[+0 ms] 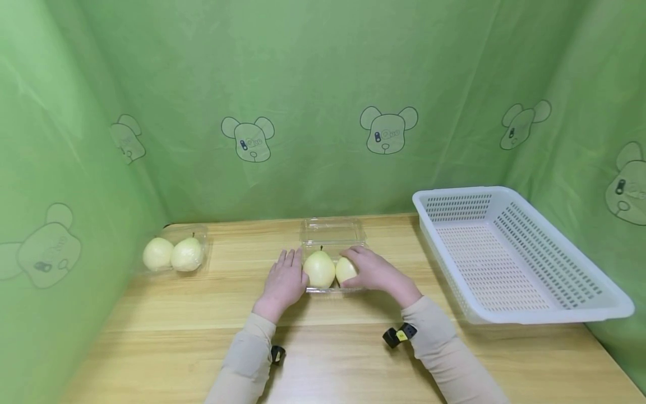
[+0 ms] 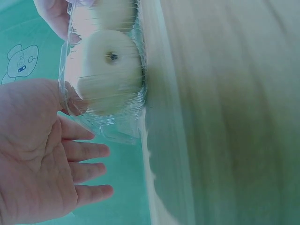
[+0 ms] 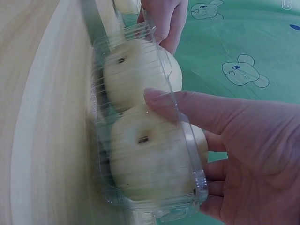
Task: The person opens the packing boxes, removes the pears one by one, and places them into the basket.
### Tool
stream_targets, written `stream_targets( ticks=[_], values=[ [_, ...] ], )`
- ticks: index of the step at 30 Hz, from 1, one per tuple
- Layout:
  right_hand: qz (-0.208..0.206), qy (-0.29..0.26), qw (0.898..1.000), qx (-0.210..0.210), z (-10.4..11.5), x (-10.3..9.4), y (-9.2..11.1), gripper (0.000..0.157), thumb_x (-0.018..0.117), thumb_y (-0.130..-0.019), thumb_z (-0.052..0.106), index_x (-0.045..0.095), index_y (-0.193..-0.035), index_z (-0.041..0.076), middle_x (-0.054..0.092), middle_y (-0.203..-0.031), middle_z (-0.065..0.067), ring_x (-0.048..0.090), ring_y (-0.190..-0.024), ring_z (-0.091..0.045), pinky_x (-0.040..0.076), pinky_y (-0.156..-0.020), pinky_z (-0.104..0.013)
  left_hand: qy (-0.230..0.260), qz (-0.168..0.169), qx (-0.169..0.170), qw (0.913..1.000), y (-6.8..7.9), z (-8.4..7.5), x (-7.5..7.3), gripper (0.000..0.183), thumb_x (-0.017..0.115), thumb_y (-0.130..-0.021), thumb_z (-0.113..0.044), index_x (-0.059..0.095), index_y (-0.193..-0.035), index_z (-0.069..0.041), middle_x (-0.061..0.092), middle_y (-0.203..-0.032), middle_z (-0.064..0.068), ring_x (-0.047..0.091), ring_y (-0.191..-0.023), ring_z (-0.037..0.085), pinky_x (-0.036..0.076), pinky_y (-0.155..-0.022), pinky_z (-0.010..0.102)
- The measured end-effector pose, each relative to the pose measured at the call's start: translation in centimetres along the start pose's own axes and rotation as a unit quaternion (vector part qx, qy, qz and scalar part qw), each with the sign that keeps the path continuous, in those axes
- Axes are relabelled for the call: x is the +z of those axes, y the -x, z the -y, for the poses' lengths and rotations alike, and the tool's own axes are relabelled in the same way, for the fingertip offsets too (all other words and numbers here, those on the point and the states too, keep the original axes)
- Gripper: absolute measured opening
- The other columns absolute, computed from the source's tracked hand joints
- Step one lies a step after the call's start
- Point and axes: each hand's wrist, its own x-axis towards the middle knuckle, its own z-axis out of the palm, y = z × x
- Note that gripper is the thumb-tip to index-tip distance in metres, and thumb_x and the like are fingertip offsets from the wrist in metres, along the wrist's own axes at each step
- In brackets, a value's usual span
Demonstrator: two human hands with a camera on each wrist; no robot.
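Observation:
A clear plastic clamshell box (image 1: pixel 321 290) lies on the table with its lid (image 1: pixel 333 230) folded back. Two pale yellow pears sit in it side by side. My right hand (image 1: pixel 375 271) grips the right pear (image 1: pixel 345 270), its thumb (image 3: pixel 161 101) on the near side and its fingers curled behind. The left pear (image 1: pixel 318 270) stands with its stem up. Beside the box's left end, my left hand (image 1: pixel 284 280) has its fingers straight and spread. In the left wrist view its thumb (image 2: pixel 74 101) touches the box's end wall.
Another clear box with two pears (image 1: pixel 187 255) sits at the far left of the wooden table (image 1: pixel 212 314). A large white perforated basket (image 1: pixel 449 269) takes up the right side. Green cloth walls (image 1: pixel 323 168) close in the back and both sides.

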Motion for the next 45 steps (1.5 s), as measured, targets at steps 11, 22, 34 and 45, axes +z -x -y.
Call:
stream_targets(
  ticks=[11, 22, 34, 45],
  values=[
    [0.006, 0.006, 1.000, 0.001, -0.1, 0.1, -0.3, 0.083, 0.084, -0.071, 0.030, 0.049, -0.140, 0.002, 0.050, -0.140, -0.024, 0.051, -0.127, -0.040, 0.043, -0.107, -0.056, -0.005, 0.006, -0.005, 1.0000, 0.0, -0.2, -0.1, 0.060, 0.041, -0.096, -0.023, 0.030, -0.151, 0.000, 0.036, -0.154, 0.023, 0.027, -0.146, 0.041, 0.030, -0.118, 0.056],
    [-0.016, 0.009, 0.999, -0.033, -0.6, 0.9, -0.6, 0.079, 0.085, -0.067, 0.017, 0.052, -0.138, 0.004, 0.053, -0.134, -0.023, 0.054, -0.120, -0.040, 0.049, -0.100, -0.056, -0.007, 0.005, -0.004, 0.9999, 0.0, -0.2, -0.1, 0.060, 0.041, -0.097, -0.022, 0.030, -0.151, 0.000, 0.038, -0.153, 0.024, 0.028, -0.146, 0.042, 0.031, -0.117, 0.056],
    [-0.021, -0.001, 0.998, -0.054, -1.2, 0.5, -0.8, 0.076, 0.087, -0.065, 0.023, 0.056, -0.132, 0.004, 0.059, -0.130, -0.020, 0.059, -0.113, -0.034, 0.053, -0.094, -0.052, -0.009, -0.003, 0.001, 1.0000, -0.1, -0.1, 0.0, 0.059, 0.041, -0.096, -0.022, 0.032, -0.150, 0.001, 0.039, -0.151, 0.025, 0.030, -0.144, 0.043, 0.032, -0.116, 0.057],
    [-0.031, -0.037, 0.997, -0.055, -1.4, -0.2, -0.7, 0.078, 0.089, -0.062, 0.024, 0.057, -0.130, 0.004, 0.061, -0.128, -0.019, 0.060, -0.111, -0.034, 0.053, -0.093, -0.052, -0.007, -0.009, 0.000, 0.9999, -0.1, -0.1, 0.2, 0.059, 0.043, -0.096, -0.022, 0.032, -0.150, 0.000, 0.039, -0.151, 0.025, 0.030, -0.144, 0.043, 0.032, -0.116, 0.057]
  ],
)
